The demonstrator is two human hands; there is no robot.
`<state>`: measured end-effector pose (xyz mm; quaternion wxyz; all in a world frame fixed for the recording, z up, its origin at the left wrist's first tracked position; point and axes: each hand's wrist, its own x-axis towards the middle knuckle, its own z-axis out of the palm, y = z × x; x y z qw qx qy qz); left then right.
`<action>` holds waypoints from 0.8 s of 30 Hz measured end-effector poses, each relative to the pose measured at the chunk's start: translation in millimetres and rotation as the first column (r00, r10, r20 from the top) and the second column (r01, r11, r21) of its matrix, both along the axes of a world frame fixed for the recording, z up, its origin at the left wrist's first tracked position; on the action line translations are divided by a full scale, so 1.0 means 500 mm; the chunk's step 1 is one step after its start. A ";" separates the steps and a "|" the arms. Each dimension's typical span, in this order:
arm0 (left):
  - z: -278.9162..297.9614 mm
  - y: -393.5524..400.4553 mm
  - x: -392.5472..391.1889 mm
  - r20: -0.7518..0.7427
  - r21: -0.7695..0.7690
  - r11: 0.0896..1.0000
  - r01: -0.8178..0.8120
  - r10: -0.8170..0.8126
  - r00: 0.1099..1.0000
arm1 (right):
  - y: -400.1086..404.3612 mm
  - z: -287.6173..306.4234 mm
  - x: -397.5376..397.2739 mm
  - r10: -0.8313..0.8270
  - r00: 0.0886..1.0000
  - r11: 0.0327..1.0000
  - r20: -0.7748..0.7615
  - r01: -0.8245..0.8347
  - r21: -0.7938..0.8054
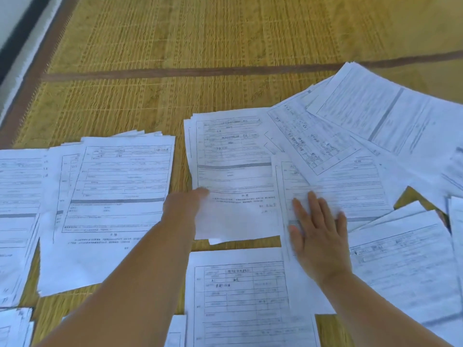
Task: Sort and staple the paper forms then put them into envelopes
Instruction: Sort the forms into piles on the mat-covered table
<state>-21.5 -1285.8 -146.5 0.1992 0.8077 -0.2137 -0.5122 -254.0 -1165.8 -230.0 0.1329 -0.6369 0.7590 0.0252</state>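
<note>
Printed white paper forms lie in loose piles on a woven straw mat (175,46). My left hand (183,209) grips the left edge of the top form of the middle pile (233,159); its thumb lies on top and its fingers are hidden under the sheet. To the right, my right hand (318,234) rests flat, fingers spread, on another form (350,191). No stapler or envelope is in view.
More forms surround the hands: a left pile (112,184), a far-left pile (17,196), a near sheet (238,296), a fanned heap (375,116) at the back right and a pile (406,259) at the right. A wall base (15,46) runs along the upper left.
</note>
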 end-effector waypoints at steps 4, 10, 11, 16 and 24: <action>-0.004 -0.004 -0.040 0.041 -0.115 0.987 0.109 -0.105 0.994 | -0.002 -0.019 -0.001 0.002 1.000 0.998 0.013 -0.001 -0.055; -0.017 0.033 -0.030 0.452 -0.186 0.899 0.396 -0.280 0.847 | -0.003 -0.025 -0.015 0.023 0.999 0.997 0.023 -0.021 -0.074; -0.012 0.036 -0.010 0.451 -0.217 0.920 0.328 -0.204 0.869 | -0.004 -0.026 -0.017 0.022 0.999 0.997 0.026 -0.020 -0.072; 0.050 0.064 0.101 0.285 -0.328 0.931 0.160 -0.064 0.956 | -0.006 -0.019 -0.023 0.016 0.999 1.000 0.052 -0.015 -0.020; 0.080 0.133 0.172 0.020 -0.416 0.906 0.078 -0.076 0.997 | -0.021 0.159 0.047 -0.245 0.518 0.949 0.820 0.302 0.093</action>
